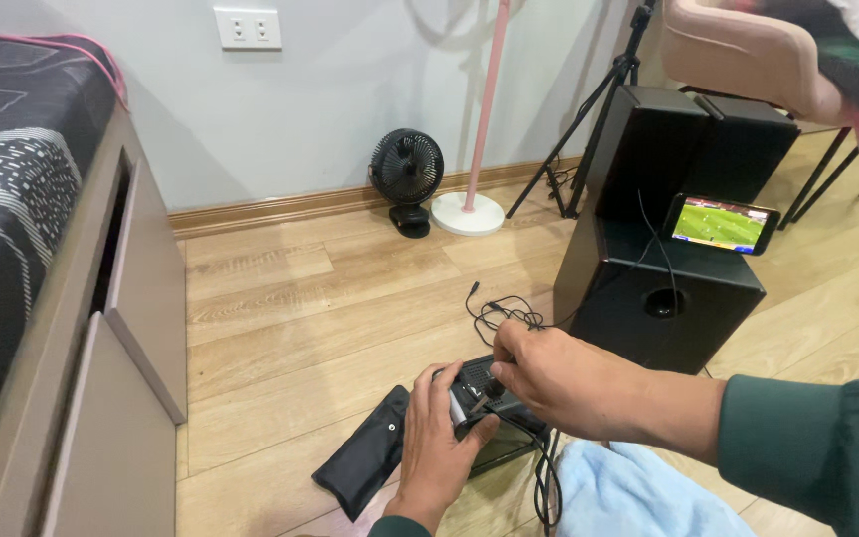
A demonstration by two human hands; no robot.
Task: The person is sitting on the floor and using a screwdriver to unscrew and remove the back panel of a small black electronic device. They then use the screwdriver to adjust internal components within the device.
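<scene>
Your left hand wraps its fingers around a small black box on the near floor. Your right hand pinches what may be a cable plug against its top. A black pouch lies just left.

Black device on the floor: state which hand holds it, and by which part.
The left hand clasps the small black device by its left end. The right hand pinches something thin at its top; what exactly cannot be told.
</scene>
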